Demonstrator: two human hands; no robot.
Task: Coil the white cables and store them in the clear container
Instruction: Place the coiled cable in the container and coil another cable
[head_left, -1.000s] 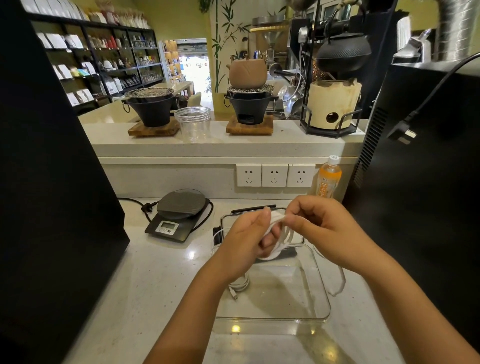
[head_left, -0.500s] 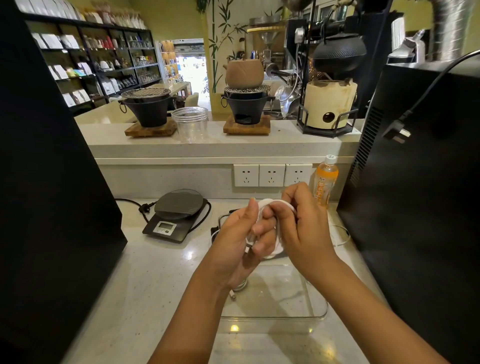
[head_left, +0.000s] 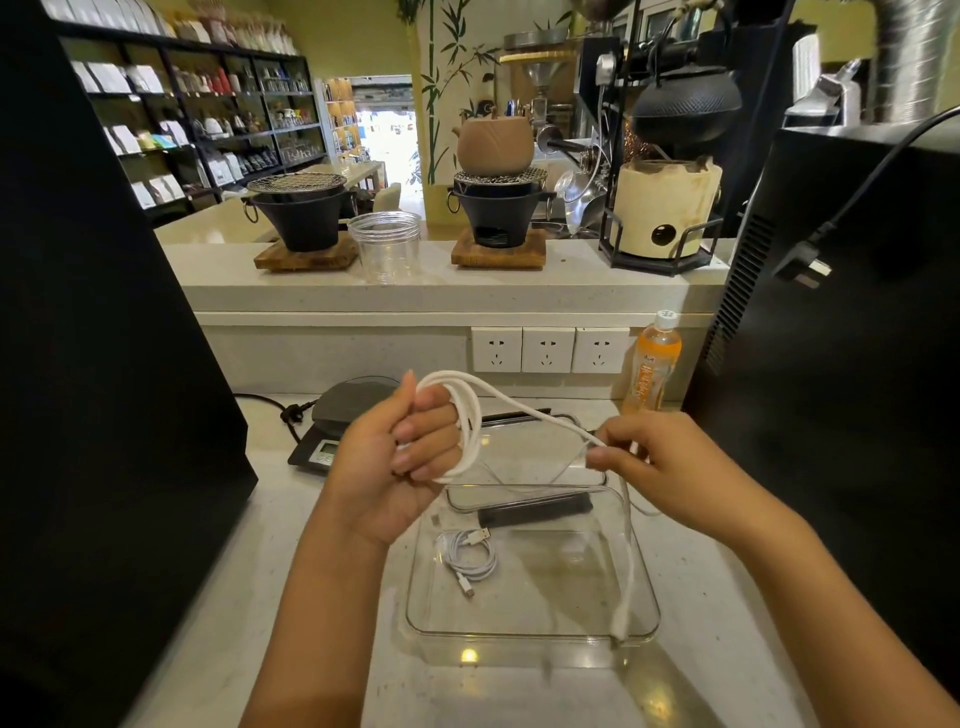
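My left hand (head_left: 400, 457) grips several loops of a white cable (head_left: 470, 415) above the far end of the clear container (head_left: 530, 639). From the loops a strand runs right to my right hand (head_left: 654, 462), which pinches it. The cable's free tail (head_left: 626, 582) hangs down from that hand over the container's right edge. Inside the container, near its left side, lies a small coiled white cable (head_left: 467, 556). A black bar-shaped object (head_left: 535, 511) lies at the container's far end.
A dark kitchen scale (head_left: 337, 421) with a black cord sits left of my hands. An orange drink bottle (head_left: 652, 364) stands by the wall sockets (head_left: 548, 349). Large black appliances flank the counter at left (head_left: 104, 364) and right (head_left: 831, 338).
My hands have drawn apart: the right hand moved right, pulling a strand out from the loops. The left hand rose a little with the coil. The coiled cable in the container is now uncovered.
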